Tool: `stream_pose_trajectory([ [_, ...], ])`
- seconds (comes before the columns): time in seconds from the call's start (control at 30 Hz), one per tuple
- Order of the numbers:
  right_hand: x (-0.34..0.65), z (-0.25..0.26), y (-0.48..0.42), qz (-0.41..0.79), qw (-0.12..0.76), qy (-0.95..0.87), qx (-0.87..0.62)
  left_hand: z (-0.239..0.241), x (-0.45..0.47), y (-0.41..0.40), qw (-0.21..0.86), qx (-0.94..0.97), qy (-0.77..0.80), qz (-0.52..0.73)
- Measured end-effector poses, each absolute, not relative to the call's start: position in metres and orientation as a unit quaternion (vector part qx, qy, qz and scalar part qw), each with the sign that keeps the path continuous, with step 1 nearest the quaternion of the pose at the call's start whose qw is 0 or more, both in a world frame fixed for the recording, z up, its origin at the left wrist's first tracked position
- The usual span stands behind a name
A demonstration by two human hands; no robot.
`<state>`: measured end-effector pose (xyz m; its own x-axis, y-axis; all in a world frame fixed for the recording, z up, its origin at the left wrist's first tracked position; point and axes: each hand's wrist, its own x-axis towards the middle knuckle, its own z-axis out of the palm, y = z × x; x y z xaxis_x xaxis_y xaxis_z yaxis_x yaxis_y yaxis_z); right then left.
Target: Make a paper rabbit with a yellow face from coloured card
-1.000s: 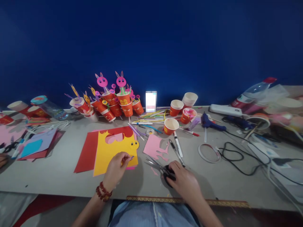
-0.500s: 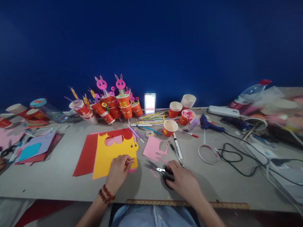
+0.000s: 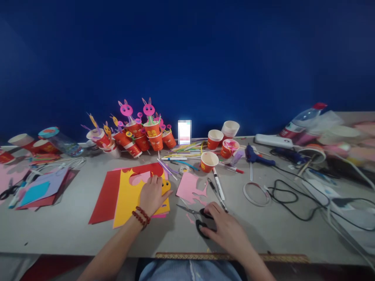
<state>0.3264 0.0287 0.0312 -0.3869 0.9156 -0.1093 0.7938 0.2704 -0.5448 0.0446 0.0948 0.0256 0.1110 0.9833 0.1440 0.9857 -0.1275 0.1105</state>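
My left hand (image 3: 152, 196) lies on a yellow paper sheet (image 3: 129, 201), fingers stretched forward and thumb apart. Its fingertips reach a small yellow cut-out with two eyes (image 3: 166, 186). The yellow sheet rests on red paper (image 3: 104, 193), and a pink heart shape shows through a cut hole. A red bead bracelet is on that wrist. My right hand (image 3: 225, 231) covers the black handles of scissors (image 3: 191, 213), whose blades point left on the table. A pink paper scrap (image 3: 190, 186) lies just beyond the scissors.
Red paper cups with pink bunny toppers (image 3: 143, 132) cluster at the back. Loose cups (image 3: 209, 161), markers (image 3: 218, 183), straws, a tape ring (image 3: 256, 194), a blue glue gun (image 3: 256, 157), black cables (image 3: 293, 199) and a bottle (image 3: 301, 119) fill the right. More paper and scissors (image 3: 8, 191) lie far left.
My left hand moved forward across the yellow sheet to the small yellow cut-out. The scissors' blades came together and swung left under my right hand. The view tilted slightly.
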Motion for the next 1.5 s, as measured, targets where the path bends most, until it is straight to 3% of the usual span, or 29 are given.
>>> stream_pose_trajectory([
  [0.4, 0.331, 0.037, 0.025, 0.288, 0.195, -0.764, -0.544, 0.028, 0.024, 0.101, -0.115, -0.717, -0.662, -0.187],
  [0.57, 0.347, 0.041, 0.032, 0.248, 0.238, -0.746, -0.570, 0.040, 0.032, 0.080, -0.434, -0.529, -0.576, -0.448],
  [0.7, 0.372, 0.047, 0.049, 0.185, 0.266, -0.719, -0.615, 0.042, 0.061, 0.054, -0.692, -0.303, -0.417, -0.505],
  [0.87, 0.414, 0.059, 0.099, 0.106, 0.326, -0.624, -0.702, 0.039, 0.091, 0.032, -0.799, -0.156, -0.295, -0.500],
  [1.07, 0.430, 0.047, 0.176, 0.112, 0.318, -0.581, -0.741, 0.041, 0.110, 0.017, -0.838, -0.174, -0.234, -0.461],
  [1.2, 0.426, 0.031, 0.203, 0.118, 0.322, -0.571, -0.745, 0.039, 0.116, 0.012, -0.807, -0.227, -0.310, -0.448],
  [1.33, 0.430, 0.038, 0.201, 0.101, 0.391, -0.573, -0.713, 0.027, 0.111, 0.011, -0.677, -0.392, -0.443, -0.439],
  [1.43, 0.424, 0.056, 0.174, 0.091, 0.446, -0.588, -0.669, 0.028, 0.101, 0.012, -0.525, -0.559, -0.450, -0.457],
  [1.5, 0.407, 0.065, 0.143, 0.150, 0.440, -0.634, -0.618, 0.039, 0.095, 0.014, -0.423, -0.671, -0.418, -0.443],
])
